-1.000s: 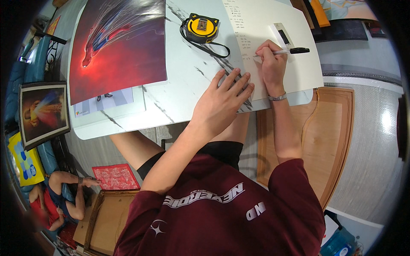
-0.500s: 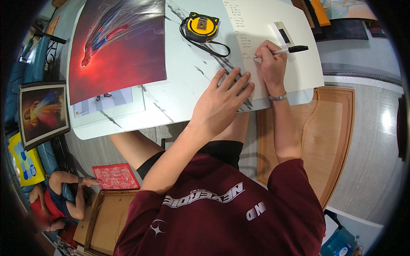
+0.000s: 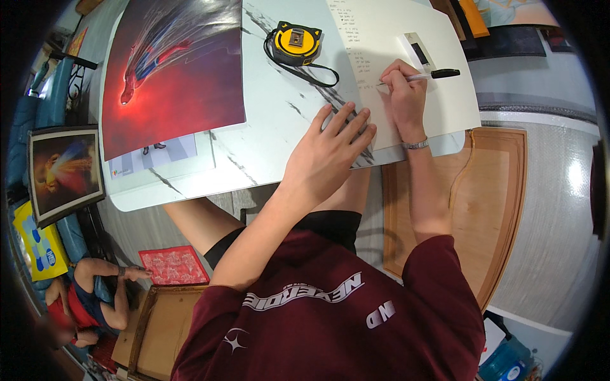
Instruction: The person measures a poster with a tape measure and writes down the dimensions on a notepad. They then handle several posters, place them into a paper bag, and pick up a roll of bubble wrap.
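Observation:
Pinched in the fingers of my right hand (image 3: 405, 95) is a pen (image 3: 435, 75) with a black cap on its rear end. Its tip meets a large cream sheet of paper (image 3: 452, 105), beside a column of handwritten lines. My left hand (image 3: 337, 141) lies flat, fingers spread, on the white marble-patterned table (image 3: 267, 152) and against the sheet's left edge. A yellow and black tape measure (image 3: 295, 43) with a black wrist strap rests beyond my left hand. On the sheet, past my right hand, sits a small white block with a dark window (image 3: 417, 52).
A large red poster (image 3: 184, 95) covers the table's left part, over a smaller print (image 3: 159, 155). At the left stands a framed picture (image 3: 67, 173). A wooden panel (image 3: 486, 184) leans at the right. Another person (image 3: 95, 298) sits at lower left, near an empty frame (image 3: 166, 330).
My right hand and pen have barely shifted along the written line. My left hand stays flat in place. The whole view has tilted very slightly.

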`<state>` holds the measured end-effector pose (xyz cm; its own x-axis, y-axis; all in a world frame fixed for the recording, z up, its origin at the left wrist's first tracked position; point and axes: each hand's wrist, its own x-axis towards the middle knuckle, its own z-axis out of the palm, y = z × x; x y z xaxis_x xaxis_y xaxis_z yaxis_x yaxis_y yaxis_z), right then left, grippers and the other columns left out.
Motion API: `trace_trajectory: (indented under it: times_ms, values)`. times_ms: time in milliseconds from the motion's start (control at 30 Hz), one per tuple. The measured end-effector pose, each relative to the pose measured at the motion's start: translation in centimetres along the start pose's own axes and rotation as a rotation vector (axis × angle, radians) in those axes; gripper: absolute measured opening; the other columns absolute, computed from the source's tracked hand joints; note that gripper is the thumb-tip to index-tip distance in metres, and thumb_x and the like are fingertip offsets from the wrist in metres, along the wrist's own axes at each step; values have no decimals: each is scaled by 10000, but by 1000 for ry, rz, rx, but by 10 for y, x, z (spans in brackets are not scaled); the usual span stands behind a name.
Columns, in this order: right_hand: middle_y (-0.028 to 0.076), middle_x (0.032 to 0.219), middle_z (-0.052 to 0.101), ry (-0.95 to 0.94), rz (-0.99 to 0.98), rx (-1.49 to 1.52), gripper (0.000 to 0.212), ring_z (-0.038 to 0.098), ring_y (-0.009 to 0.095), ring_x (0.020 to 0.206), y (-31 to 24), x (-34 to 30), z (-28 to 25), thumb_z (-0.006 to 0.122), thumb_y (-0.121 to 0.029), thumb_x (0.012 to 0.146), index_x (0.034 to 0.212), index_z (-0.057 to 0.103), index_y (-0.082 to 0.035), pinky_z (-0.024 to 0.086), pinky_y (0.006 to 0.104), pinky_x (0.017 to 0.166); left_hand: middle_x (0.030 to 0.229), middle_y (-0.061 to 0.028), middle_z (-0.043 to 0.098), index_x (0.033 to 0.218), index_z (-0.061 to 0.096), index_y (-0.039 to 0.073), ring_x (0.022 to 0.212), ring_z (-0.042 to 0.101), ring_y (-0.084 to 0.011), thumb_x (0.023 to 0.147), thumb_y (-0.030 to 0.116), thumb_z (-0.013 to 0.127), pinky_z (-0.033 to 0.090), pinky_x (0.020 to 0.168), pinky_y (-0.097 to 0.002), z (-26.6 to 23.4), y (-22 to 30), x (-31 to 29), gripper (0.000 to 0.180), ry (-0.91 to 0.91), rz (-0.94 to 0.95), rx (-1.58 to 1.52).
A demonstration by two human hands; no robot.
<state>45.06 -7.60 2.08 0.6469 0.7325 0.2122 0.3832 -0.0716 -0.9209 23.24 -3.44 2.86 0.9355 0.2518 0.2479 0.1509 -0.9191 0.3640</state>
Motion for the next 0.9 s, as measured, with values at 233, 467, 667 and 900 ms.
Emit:
trace_trajectory:
  times_ms: [233,467,667,900]
  values:
    - [-50,601,484,-4,-7,37,170,342,25,565,-1,-1,4,510,-3,807,651,578,-4,253,215,508,1522,-41,442,1416,507,174,1434,361,-268,686,196,804,279,1192,-465,2,1,-1,789,-8,-7,-5]
    - [-44,598,489,-15,-17,24,172,349,27,562,-2,0,5,509,1,808,653,582,2,256,218,508,1526,-36,439,1417,509,174,1434,361,-266,685,199,806,279,1195,-465,2,1,-1,791,-10,-6,20]
    - [-39,597,495,-18,-11,12,176,358,30,563,2,1,3,507,-2,809,651,585,2,262,220,511,1525,-34,440,1418,508,173,1431,366,-265,674,191,816,283,1194,-464,1,2,-1,806,-10,-10,7]
    - [-42,600,495,5,-17,-22,176,360,30,565,1,-1,4,504,-5,807,649,581,0,265,220,511,1520,-34,444,1418,508,170,1427,370,-266,673,199,820,284,1193,-466,2,0,-1,809,-4,-9,-4]
